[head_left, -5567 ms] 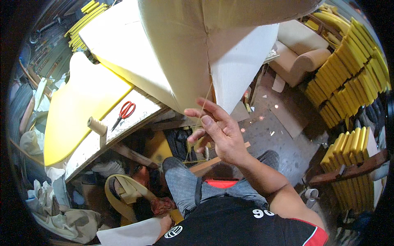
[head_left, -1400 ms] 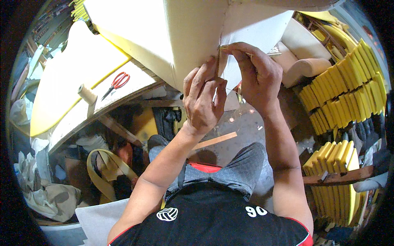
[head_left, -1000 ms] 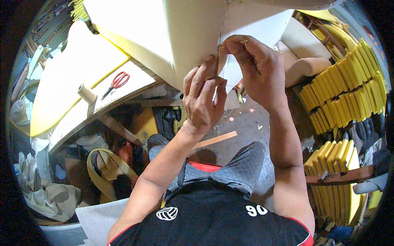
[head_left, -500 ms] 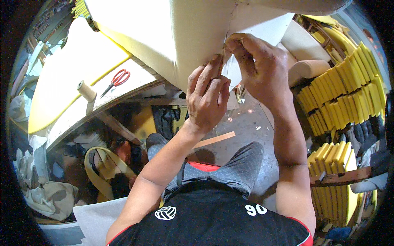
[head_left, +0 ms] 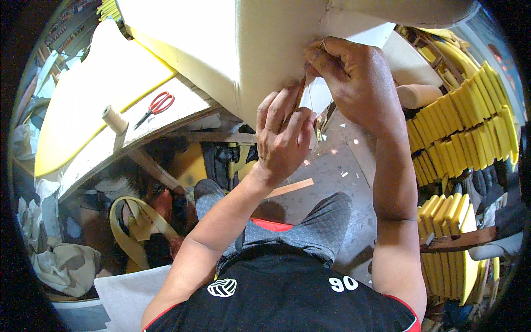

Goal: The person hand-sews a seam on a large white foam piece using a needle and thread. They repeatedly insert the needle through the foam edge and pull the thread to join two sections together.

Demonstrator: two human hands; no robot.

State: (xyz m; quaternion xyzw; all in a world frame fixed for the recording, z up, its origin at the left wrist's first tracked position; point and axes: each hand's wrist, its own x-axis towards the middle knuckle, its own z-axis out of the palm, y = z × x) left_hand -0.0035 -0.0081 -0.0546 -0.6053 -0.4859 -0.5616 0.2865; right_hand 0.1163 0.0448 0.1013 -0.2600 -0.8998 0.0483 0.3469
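Observation:
A large cream fabric cover (head_left: 276, 50) with a stitched seam (head_left: 319, 27) fills the top of the view. Bent over its lower edge beside the seam, my left hand (head_left: 283, 138) pinches the fabric. My right hand (head_left: 362, 80) is closed in a pinch at the seam, just above and right of the left. A thin thread (head_left: 310, 95) runs between the hands; any needle is hidden by the fingers. To the left, red-handled scissors (head_left: 161, 103) and a thread spool (head_left: 114, 119) rest on a pale board.
A white panel with yellow edging (head_left: 83, 99) lies on the left worktable. Yellow foam-like pieces (head_left: 464, 130) are stacked at the right, near a rolled cream piece (head_left: 417, 96). Below, a wooden strip (head_left: 292, 187) and scraps lie around the floor. Crumpled cloth (head_left: 66, 268) sits lower left.
My right hand has shifted slightly right and up along the seam, and its wrist has turned. The left hand has moved a little right and down, still at the fabric edge.

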